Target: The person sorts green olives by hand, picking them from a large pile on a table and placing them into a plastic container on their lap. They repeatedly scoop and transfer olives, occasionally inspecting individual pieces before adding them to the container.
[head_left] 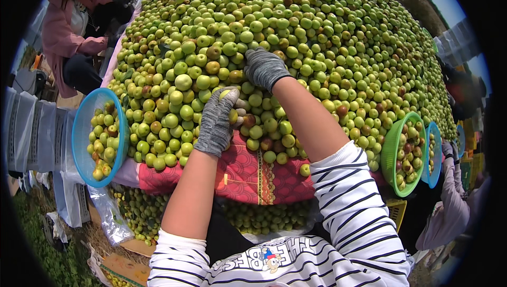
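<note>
A big heap of round green jujubes [327, 38], some blotched brown, spreads out in front of me. My left hand [215, 120], in a grey knitted glove, is closed around a few jujubes [233, 116] at the near side of the heap. Farther in and to the right, my right hand [265, 68], gloved the same way, reaches down onto the pile. Its fingers are curled, and their tips are partly hidden among the fruit, so what they grip cannot be made out.
Blue basket [122, 144] with mottled jujubes stands left; a green basket [388, 168] and another blue basket [434, 168] stand right. Red patterned cloth [237, 173] covers the near edge. A person in pink [66, 33] sits far left; another person's sleeve [449, 215] shows right.
</note>
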Available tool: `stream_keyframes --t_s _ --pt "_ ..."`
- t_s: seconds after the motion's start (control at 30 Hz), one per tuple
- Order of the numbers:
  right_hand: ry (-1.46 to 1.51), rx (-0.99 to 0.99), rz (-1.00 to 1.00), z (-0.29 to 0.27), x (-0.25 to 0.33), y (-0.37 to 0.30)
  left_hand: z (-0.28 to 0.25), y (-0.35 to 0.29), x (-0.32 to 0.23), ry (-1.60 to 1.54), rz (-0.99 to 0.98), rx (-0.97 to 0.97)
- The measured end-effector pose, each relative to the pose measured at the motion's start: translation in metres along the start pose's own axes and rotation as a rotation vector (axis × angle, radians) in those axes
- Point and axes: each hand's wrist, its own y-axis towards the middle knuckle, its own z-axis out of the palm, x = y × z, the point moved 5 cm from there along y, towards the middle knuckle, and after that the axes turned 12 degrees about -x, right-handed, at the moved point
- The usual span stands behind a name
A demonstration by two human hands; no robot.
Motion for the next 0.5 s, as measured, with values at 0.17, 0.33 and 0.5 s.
stream_keyframes --t_s 0.17,0.33,0.5 --pt "-0.062 0.195 0.024 0.007 0.000 0.000 -0.009 0.005 0.001 -0.203 -0.054 -0.012" --pt "0.348 0.259 -0.042 -0.018 0.010 -0.038 -0.005 0.000 -0.006 -0.232 0.058 0.047" --pt "0.348 0.169 -0.052 -0.027 -0.011 -0.011 -0.009 -0.001 -0.005 -0.310 -0.127 0.069"
